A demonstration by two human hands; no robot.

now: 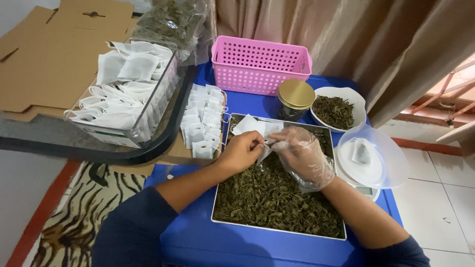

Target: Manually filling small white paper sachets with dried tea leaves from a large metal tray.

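Note:
My left hand point(241, 151), bare, pinches a small white tea bag point(264, 148) over a metal tray point(232, 223) full of dried tea leaves point(272, 198). In a clear plastic glove, my right hand point(303, 155) pinches the same bag from the right side. More white empty bags point(252, 124) lie at the far end of the tray.
On the blue table point(198, 237) lies a row of empty bags point(202, 123). A clear box point(126, 86) of bags, a pink basket point(260, 64), a gold-lidded jar point(294, 99), a white bowl of leaves point(339, 109) and a scale with a filled bag point(363, 155) stand around.

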